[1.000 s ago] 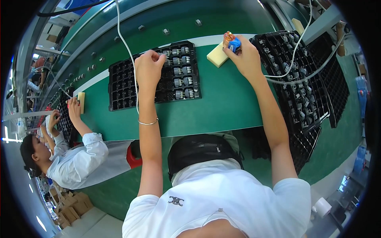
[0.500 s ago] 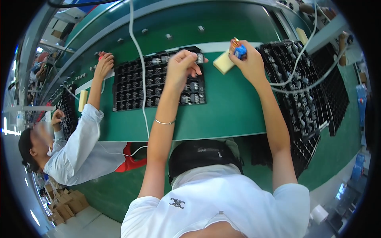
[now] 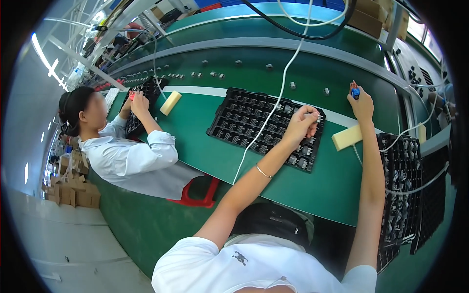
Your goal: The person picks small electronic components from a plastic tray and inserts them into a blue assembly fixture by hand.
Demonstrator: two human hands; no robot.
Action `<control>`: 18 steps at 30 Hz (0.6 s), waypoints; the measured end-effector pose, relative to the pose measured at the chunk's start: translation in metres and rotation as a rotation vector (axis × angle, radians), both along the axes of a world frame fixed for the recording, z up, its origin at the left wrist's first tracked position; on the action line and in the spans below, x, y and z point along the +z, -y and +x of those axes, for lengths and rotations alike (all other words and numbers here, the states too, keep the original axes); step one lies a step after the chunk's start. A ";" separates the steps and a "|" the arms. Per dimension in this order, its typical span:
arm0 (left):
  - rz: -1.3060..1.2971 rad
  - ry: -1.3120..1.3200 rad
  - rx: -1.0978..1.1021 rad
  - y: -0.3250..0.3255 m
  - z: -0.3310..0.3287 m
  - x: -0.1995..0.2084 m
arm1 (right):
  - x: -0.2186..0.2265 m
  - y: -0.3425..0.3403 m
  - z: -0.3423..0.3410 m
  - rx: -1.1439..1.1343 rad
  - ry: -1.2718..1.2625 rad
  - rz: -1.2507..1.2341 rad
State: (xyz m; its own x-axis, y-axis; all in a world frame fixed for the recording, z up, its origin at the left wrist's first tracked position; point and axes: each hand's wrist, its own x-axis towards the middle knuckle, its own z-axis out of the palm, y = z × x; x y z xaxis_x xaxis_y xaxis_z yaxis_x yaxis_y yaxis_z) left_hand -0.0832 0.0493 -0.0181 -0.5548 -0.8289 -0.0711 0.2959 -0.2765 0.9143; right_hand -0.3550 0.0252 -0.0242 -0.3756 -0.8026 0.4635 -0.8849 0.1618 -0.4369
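My left hand (image 3: 302, 128) is over the right end of a black compartment tray (image 3: 244, 115), its thumb and fingers pinched on a small silver component (image 3: 318, 117). The fingers partly hide that component. Farther right, my right hand (image 3: 363, 106) reaches out to the edge of the green conveyor belt (image 3: 308, 73). It grips a small blue object with copper-orange ends (image 3: 355, 93), whose exact kind I cannot make out. A cream block (image 3: 347, 138) lies on the green table beside my right forearm. Many tray compartments hold small metal parts.
Several small components (image 3: 293, 85) sit on the belt. A white cable (image 3: 278, 100) hangs across the tray. Stacked black trays (image 3: 400, 195) stand at my right. At left, a co-worker (image 3: 132, 141) holds a red object beside another cream block (image 3: 170, 103).
The view has turned left. My right hand has moved outward, away from the cream block, with the blue object; my left stays over the tray. The co-worker's outstretched hand has come back toward their tray.
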 end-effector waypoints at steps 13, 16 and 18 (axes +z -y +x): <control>-0.190 0.056 -0.004 -0.022 -0.006 0.018 | 0.041 -0.106 0.084 0.344 1.051 -0.049; -0.267 0.143 -0.082 -0.034 -0.012 0.019 | 0.036 -0.126 0.090 0.327 1.139 -0.017; -0.266 0.144 -0.102 -0.038 -0.015 0.019 | 0.034 -0.132 0.087 0.357 1.223 -0.030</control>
State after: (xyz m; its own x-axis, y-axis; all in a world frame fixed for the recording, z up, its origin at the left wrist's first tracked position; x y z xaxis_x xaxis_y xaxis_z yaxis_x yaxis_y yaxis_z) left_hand -0.0982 0.0876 0.0005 -0.6357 -0.7698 0.0566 0.1409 -0.0435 0.9891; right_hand -0.2676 0.1570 0.0097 -0.3352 -0.9421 -0.0105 0.1030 -0.0255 -0.9944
